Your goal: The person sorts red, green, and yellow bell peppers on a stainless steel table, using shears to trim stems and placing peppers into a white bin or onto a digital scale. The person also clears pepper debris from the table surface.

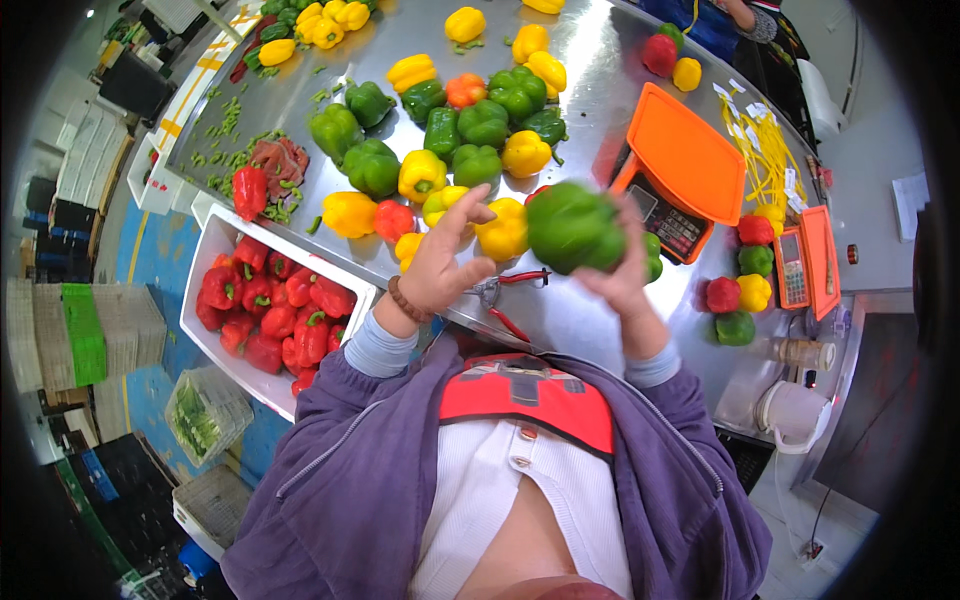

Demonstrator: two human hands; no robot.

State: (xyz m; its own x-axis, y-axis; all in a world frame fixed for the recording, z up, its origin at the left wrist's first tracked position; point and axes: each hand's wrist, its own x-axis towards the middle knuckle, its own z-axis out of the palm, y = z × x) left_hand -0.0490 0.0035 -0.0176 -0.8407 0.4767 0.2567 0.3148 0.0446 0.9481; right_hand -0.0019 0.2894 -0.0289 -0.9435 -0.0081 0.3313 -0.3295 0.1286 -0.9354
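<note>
My right hand (626,259) grips a large green bell pepper (574,227) from its right side, above the steel table (585,322); both are slightly blurred. Fingers apart and holding nothing, my left hand (450,259) is over the table's near edge, beside a yellow bell pepper (502,229). Red-handled pliers or cutters (514,277) lie between my hands at that edge. Beyond them is a group of green peppers (482,123), yellow peppers and a few red or orange ones. An orange scale (664,206) with an orange tray (686,154) stands right of the held pepper.
A white foam box (196,259) of red bell peppers adjoins the table's near left edge. Stem scraps (225,124) lie at the left. Yellow ties with white tags (765,165), a smaller orange scale (791,266) and more peppers are at the right. Another person's hand (739,13) shows top right.
</note>
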